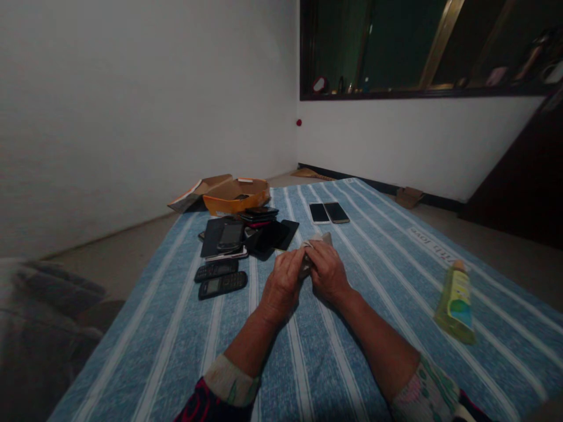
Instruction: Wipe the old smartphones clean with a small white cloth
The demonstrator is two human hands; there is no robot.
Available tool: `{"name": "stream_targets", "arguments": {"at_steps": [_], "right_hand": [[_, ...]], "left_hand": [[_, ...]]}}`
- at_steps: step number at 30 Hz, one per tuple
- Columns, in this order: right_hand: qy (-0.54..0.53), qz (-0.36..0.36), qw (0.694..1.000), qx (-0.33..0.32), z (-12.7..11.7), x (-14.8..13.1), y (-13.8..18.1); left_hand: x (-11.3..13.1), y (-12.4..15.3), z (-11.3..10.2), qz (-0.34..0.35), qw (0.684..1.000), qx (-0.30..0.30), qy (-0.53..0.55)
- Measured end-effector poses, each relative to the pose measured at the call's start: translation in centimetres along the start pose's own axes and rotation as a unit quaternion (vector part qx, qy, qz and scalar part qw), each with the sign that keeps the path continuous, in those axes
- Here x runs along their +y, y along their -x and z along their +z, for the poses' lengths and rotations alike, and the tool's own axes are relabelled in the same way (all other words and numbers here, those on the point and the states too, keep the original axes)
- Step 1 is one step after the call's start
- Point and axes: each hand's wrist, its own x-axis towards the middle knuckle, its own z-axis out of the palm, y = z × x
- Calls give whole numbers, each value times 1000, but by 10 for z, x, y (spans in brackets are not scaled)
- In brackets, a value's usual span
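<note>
My left hand (284, 282) and my right hand (329, 271) meet over the middle of the striped tablecloth, fingers bent and closed. A pale cloth (326, 237) pokes out beyond the fingers of my right hand, which grips it. Between the palms a small greyish thing (305, 267) shows; my left hand closes against it, and my fingers hide most of it. Left of my hands lie two keypad phones (223, 285), side by side. Behind them is a loose pile of dark phones (268, 237), with a slider-like handset (231, 234) on top at the left.
Two smartphones (319, 213) lie side by side beyond my hands. An opened orange cardboard box (237, 204) stands at the table's far left. A bottle of yellow-green liquid (457, 305) lies on the right. Blue striped cloth (176, 351) covers the table; a grey covered seat (39, 328) is at left.
</note>
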Motion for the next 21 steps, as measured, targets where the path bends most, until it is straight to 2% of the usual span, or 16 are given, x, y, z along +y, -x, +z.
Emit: {"name": "stream_targets", "arguments": {"at_steps": [14, 21], "right_hand": [[50, -24, 998, -42, -6, -5, -16], [99, 1, 994, -50, -12, 20, -28]], "left_hand": [[-5, -3, -2, 51, 996, 73, -4], [5, -6, -7, 39, 996, 74, 16]]}}
